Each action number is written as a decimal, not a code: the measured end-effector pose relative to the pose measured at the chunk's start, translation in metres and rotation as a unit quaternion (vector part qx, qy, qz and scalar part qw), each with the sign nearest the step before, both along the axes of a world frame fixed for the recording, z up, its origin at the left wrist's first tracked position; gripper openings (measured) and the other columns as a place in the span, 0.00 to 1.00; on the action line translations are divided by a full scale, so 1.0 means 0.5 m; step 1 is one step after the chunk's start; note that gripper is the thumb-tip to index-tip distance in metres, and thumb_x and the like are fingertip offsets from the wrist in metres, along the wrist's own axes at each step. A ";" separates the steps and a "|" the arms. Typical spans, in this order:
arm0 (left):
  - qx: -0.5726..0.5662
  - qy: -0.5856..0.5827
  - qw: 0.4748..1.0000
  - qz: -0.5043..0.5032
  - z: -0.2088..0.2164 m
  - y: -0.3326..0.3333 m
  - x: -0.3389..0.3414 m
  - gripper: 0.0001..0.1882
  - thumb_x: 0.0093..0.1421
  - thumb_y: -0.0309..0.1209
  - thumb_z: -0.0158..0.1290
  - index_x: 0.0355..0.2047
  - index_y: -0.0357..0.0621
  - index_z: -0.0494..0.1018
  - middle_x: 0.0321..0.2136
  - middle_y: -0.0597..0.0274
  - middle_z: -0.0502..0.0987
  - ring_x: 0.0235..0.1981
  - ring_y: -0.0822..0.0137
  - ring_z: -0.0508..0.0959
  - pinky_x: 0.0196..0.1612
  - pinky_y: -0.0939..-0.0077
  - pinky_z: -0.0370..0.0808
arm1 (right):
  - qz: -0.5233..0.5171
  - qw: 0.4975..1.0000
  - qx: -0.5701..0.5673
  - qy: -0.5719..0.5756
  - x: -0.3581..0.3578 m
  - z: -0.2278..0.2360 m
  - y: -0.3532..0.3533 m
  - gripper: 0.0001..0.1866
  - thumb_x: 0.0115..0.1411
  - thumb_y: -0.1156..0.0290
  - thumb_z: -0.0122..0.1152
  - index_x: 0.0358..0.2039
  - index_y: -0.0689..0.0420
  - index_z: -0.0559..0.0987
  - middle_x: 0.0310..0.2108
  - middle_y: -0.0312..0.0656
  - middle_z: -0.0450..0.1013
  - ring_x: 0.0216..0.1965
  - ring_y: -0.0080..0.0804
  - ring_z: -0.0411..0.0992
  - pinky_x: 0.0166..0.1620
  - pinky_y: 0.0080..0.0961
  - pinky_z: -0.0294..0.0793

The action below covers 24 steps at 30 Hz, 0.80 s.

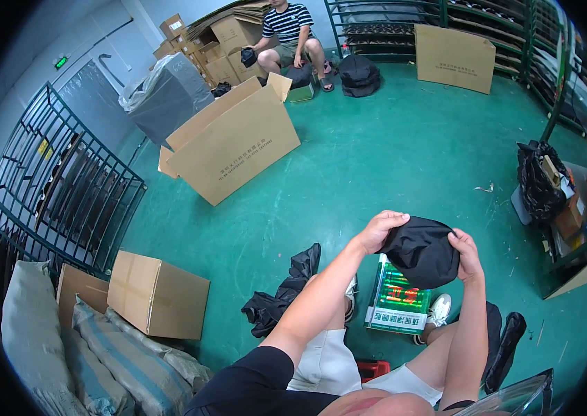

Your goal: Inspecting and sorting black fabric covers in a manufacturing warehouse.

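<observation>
A soft black fabric piece [421, 251], rounded like a cap, is stretched between my two hands above the floor. My left hand [381, 230] pinches its upper left edge with the thumb on top. At its right edge my right hand [467, 254] grips the cloth, fingers mostly behind it. Below it, between my feet, lies a green and white printed box [396, 305], partly covered by the fabric. More black fabric [281, 295] lies on the floor left of my left leg, and another black bundle [505, 343] is beside my right leg.
Ahead, a large open carton [238, 152] stands tilted on the green floor. A seated person [288, 35] holds black fabric near a black pile [359, 75]. Left are a metal rack [64, 180], a carton [155, 295] and sacks [109, 353]; right, a black bag [542, 182].
</observation>
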<state>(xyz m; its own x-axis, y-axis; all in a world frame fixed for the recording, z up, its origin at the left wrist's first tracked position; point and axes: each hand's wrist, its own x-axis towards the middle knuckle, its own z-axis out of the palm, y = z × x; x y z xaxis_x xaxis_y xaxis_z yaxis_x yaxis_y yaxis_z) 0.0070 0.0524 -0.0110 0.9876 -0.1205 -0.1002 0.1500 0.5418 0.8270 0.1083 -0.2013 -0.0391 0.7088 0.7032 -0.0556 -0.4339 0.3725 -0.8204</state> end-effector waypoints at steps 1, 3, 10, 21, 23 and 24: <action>-0.044 -0.004 0.999 -0.012 0.009 0.002 -0.009 0.18 0.68 0.38 0.50 0.40 0.32 0.78 0.36 0.55 0.83 0.34 0.70 0.82 0.42 0.76 0.79 | 0.030 0.999 -0.014 0.007 -0.009 0.013 0.005 0.12 0.67 0.70 0.56 0.45 0.65 0.76 0.38 0.44 0.80 0.35 0.27 0.79 0.42 0.24 0.80; -0.051 0.000 0.999 -0.010 0.001 0.008 -0.016 0.18 0.69 0.39 0.50 0.40 0.32 0.77 0.35 0.56 0.82 0.33 0.69 0.82 0.41 0.75 0.79 | 0.060 0.998 -0.029 0.013 -0.016 0.023 0.006 0.11 0.66 0.71 0.57 0.43 0.66 0.77 0.36 0.43 0.80 0.33 0.26 0.79 0.40 0.23 0.80; -0.082 0.056 0.993 0.067 -0.002 0.001 -0.009 0.18 0.69 0.42 0.51 0.33 0.38 0.76 0.30 0.61 0.81 0.29 0.71 0.81 0.35 0.76 0.79 | 0.167 0.986 0.019 0.008 -0.030 0.047 -0.033 0.28 0.51 0.74 0.70 0.52 0.72 0.73 0.43 0.48 0.79 0.40 0.31 0.80 0.47 0.26 0.79; -0.027 0.049 0.996 -0.066 -0.016 0.040 0.005 0.17 0.69 0.42 0.50 0.35 0.39 0.77 0.30 0.61 0.81 0.30 0.72 0.81 0.36 0.76 0.80 | 0.262 0.963 -0.027 -0.048 -0.016 0.018 -0.064 0.32 0.46 0.73 0.74 0.50 0.74 0.74 0.44 0.48 0.79 0.45 0.33 0.78 0.54 0.28 0.75; -0.056 0.058 0.994 -0.080 -0.008 0.046 -0.005 0.16 0.66 0.39 0.56 0.42 0.35 0.75 0.36 0.60 0.80 0.35 0.73 0.81 0.40 0.76 0.79 | 0.214 0.976 0.016 -0.024 -0.021 0.035 -0.054 0.31 0.49 0.72 0.72 0.51 0.75 0.73 0.45 0.49 0.78 0.46 0.34 0.78 0.54 0.29 0.75; -0.057 0.058 0.993 -0.081 -0.005 0.048 -0.010 0.16 0.66 0.39 0.56 0.42 0.35 0.75 0.36 0.60 0.80 0.35 0.73 0.81 0.40 0.76 0.79 | 0.165 0.984 0.060 -0.001 -0.021 0.040 -0.052 0.31 0.52 0.70 0.70 0.52 0.75 0.72 0.46 0.50 0.78 0.46 0.36 0.78 0.55 0.30 0.74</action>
